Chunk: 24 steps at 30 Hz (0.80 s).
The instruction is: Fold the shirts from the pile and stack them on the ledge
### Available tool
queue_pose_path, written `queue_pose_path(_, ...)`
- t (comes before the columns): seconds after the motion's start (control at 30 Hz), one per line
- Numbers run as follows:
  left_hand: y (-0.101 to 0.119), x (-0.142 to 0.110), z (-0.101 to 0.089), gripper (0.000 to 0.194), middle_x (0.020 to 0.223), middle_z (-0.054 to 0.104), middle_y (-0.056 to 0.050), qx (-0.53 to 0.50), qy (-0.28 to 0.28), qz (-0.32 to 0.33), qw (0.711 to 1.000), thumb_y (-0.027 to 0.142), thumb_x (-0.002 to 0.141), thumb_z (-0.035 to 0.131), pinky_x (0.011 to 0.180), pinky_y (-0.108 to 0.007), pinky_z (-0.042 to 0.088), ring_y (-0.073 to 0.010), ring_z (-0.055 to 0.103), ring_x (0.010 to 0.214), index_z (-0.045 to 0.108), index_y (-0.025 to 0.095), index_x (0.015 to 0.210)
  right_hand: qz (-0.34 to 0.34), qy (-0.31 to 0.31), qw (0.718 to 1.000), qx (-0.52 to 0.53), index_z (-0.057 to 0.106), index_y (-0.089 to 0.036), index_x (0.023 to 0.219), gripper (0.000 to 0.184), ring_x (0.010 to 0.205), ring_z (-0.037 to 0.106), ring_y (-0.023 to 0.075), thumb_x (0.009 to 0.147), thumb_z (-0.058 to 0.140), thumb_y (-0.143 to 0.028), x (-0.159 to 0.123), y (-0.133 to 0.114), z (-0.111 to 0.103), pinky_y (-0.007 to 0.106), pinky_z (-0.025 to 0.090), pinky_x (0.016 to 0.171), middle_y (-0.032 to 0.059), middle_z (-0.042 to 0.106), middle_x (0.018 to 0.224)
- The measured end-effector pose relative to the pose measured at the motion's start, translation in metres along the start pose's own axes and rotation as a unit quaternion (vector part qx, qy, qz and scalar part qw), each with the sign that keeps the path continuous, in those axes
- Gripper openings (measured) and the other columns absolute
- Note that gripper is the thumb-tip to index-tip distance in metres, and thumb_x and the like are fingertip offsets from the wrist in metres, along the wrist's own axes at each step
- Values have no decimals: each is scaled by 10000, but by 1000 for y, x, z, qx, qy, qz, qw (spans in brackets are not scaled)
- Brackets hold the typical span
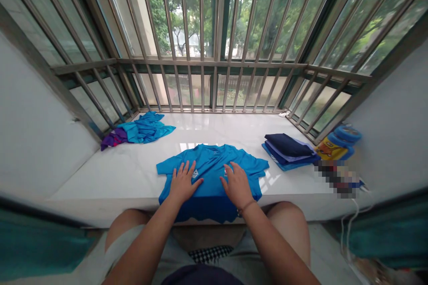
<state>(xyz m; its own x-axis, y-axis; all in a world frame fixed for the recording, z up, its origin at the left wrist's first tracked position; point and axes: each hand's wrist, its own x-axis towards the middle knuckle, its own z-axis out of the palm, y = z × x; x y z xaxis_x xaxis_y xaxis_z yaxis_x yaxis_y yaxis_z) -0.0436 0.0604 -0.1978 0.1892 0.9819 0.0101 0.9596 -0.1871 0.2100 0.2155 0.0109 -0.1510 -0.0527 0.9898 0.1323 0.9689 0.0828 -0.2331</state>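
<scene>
A wide window with metal bars (214,31) is standing open to green trees, and a deep white ledge (100,178) is running beneath it, with teal curtains (40,245) hanging at either side. The person is sitting up against the ledge, knees (287,227) showing just below its front edge.

A bright blue T-shirt (210,164) is lying flat in the middle of the ledge, collar pointing toward the window and sleeves spreading out to both sides. Its lower part is hanging over the front edge, looking darker there, and small pale logos are showing on the chest.

Over on the right, a neat pile of folded clothes (290,151) in navy, lilac and blue is sitting just beside the shirt. Farther right, near the wall, a yellow packet (331,150) and blue rolls (344,136) are leaning together, and a blurred object (336,178) is lying next to them, though I can't make out what it is. On the left, a crumpled heap of blue and purple clothes (140,129) is resting well apart from the shirt.

The left hand (183,182) and right hand (236,185) are both lying open on the shirt, palms down and fingers spread, gripping nothing. A thin band (247,207) is circling the right wrist.
</scene>
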Motion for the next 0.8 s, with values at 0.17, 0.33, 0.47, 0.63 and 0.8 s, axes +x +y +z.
queue_pose_path(0.17, -29, -1, -5, 934, 1800, 259, -161, -14, 20, -92, 995, 768, 1029, 326, 1339, -642, 173, -383, 222, 1673, 199, 198, 1758, 97, -101, 990, -24, 354, -288, 1718, 742, 1670, 132, 405, 1083, 397, -670, 42, 29, 21, 676, 127, 1297, 119, 190, 1820)
queue_pose_path(0.33, -74, 8, -20, 811, 1793, 288, -167, 25, 20, -185, 982, 670, 1067, 235, 1331, -608, 207, -392, 256, 1659, 367, 198, 1712, 62, -119, 990, -33, 263, -328, 1746, 769, 1689, 39, 365, 1082, 285, -715, 56, 53, 32, 678, 40, 1300, 73, 122, 1838)
queue_pose_path(0.47, -90, 10, -27, 845, 1784, 300, -194, 50, 27, -242, 969, 721, 1036, 268, 1308, -625, 229, -434, 280, 1641, 365, 225, 1714, 40, -118, 991, -36, 259, -353, 1744, 759, 1691, 45, 346, 1080, 274, -722, 66, 56, 34, 682, 49, 1303, 42, 127, 1838)
queue_pose_path(0.63, -99, 17, -27, 890, 1760, 312, -261, 49, 34, -292, 955, 755, 1013, 266, 1274, -661, 246, -495, 307, 1611, 401, 201, 1695, 32, -127, 990, -45, 224, -359, 1751, 772, 1691, 29, 344, 1076, 261, -731, 83, 56, 35, 677, 39, 1304, 36, 98, 1842)
queue_pose_path(0.8, -118, 40, -44, 889, 1729, 310, -338, 33, 0, -326, 945, 703, 1010, 337, 1235, -692, 287, -500, 301, 1607, 403, 121, 1678, 42, -135, 988, -62, 200, -349, 1757, 774, 1690, 37, 353, 1081, 235, -723, 94, 49, 38, 691, 53, 1297, 45, 96, 1842)
